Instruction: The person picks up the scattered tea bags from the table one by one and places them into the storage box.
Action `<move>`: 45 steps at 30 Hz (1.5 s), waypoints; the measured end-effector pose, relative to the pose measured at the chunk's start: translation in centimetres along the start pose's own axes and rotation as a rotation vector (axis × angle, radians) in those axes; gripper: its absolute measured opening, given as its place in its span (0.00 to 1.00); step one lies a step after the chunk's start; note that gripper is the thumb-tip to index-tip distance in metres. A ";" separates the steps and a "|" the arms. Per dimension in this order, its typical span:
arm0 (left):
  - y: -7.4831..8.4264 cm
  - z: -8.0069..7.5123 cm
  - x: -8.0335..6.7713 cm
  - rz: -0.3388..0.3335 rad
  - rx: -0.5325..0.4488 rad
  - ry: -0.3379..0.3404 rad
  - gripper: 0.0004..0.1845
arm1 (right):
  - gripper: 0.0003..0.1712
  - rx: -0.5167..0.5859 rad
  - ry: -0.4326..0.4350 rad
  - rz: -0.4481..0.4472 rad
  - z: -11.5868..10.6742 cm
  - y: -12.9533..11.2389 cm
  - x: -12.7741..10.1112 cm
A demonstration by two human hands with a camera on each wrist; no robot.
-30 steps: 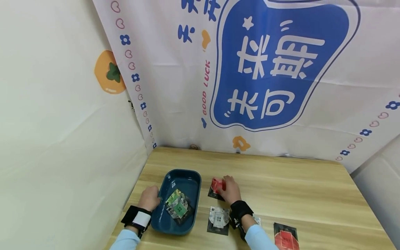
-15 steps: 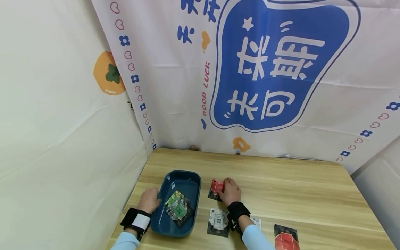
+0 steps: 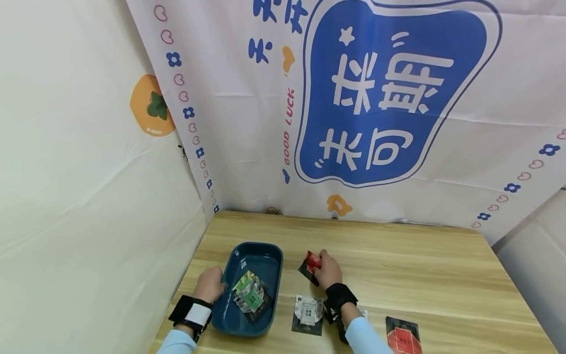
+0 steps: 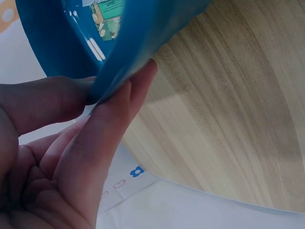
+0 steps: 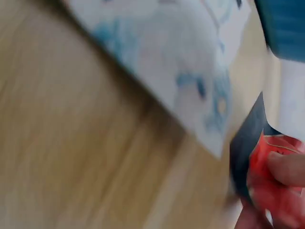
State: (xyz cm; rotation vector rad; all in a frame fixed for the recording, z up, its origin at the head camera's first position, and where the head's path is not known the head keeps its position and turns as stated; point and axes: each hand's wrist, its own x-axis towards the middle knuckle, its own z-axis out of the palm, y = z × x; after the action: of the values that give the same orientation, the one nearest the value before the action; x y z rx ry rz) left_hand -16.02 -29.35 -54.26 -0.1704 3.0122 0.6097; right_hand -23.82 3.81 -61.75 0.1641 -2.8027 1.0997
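My left hand (image 3: 210, 285) pinches the left rim of a dark blue tray (image 3: 275, 295) between thumb and fingers; the left wrist view shows the thumb inside the wall. Inside the tray lie several overlapping packets (image 3: 253, 296), green and grey, one lettered "GRAPE" in the left wrist view. Right of the tray, my right hand (image 3: 328, 271) pinches a red and black packet (image 3: 313, 260) by its red part. That packet is bent and tilted, and its black end (image 5: 248, 143) sticks out past the thumb in the right wrist view.
A white and black packet (image 3: 307, 314) lies just right of the tray. Partly hidden under the right forearm is a pale packet (image 3: 364, 313), blurred and close in the right wrist view. Another red and black packet (image 3: 404, 336) lies farther right on the wooden table (image 3: 420, 265).
My right hand has taken up the red packet, which lay flat before and is now bent and turned at an angle. The left hand has kept its hold on the tray's rim.
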 end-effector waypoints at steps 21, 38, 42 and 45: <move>0.1 -0.2 0.1 -0.018 -0.023 -0.035 0.13 | 0.07 0.384 0.016 0.168 -3.4 -0.1 -0.8; 0.2 -0.2 0.1 -0.015 -0.006 -0.036 0.09 | 0.10 0.448 0.018 0.098 -3.3 -1.6 -2.0; 0.1 -0.2 0.1 -0.010 -0.011 -0.029 0.09 | 0.11 0.457 0.003 0.106 -3.3 -1.9 -2.0; 0.1 -0.1 0.1 -0.009 -0.009 -0.027 0.09 | 0.11 0.467 -0.004 0.111 -3.3 -2.1 -2.0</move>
State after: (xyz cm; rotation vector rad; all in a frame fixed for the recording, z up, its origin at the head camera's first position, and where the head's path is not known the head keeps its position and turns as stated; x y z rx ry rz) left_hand -16.18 -29.30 -54.10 -0.1748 2.9812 0.6203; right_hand -21.30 4.63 -58.31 0.0531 -2.5326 1.7654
